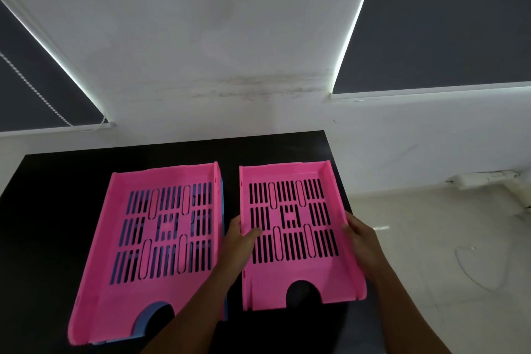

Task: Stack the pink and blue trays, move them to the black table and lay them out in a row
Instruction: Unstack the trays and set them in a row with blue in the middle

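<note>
Two pink slotted trays lie side by side on the black table [57,210]. The left pink tray [120,282] sits stacked on a blue tray [221,210], whose edge shows along its right side and through the slots. The right pink tray [290,276] rests alone on the table's right part. My left hand [241,236] grips that tray's left wall, thumb inside on the floor. My right hand [359,230] clasps its right wall.
The black table stands against a white wall [201,37] between two dark window blinds. Its right edge runs just beyond the right tray. A pale tiled floor [445,238] with a thin white cable lies to the right.
</note>
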A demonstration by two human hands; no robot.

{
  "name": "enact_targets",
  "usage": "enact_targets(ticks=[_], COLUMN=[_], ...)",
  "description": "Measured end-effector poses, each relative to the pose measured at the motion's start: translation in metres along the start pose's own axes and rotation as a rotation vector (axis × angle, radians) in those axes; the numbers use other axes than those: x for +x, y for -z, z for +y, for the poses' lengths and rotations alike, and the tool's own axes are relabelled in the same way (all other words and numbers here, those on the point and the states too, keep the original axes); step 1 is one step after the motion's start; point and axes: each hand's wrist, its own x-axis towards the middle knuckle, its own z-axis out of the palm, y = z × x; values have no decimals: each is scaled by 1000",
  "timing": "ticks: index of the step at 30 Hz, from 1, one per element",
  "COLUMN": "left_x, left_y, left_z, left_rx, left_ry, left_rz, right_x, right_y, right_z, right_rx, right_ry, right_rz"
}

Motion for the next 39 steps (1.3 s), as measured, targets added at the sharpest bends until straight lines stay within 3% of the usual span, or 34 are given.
enact_targets(ticks=[14, 25, 32, 39], left_x=[6, -51, -65, -74], left_y=[3, 45, 117, 208], left_z=[4, 54, 44, 15], left_rx=[194, 187, 176, 60], left_ry=[0, -276, -341, -324], left_rz=[-22, -33, 97, 369], right_x=[-4, -12, -30, -53], right_y=[-6, -44, -119, -199], right_z=[2, -31, -47, -58], right_rx=[-90, -21, 5, -41], right_ry=[14, 112, 160, 176], right_rz=[79, 394, 235, 51])
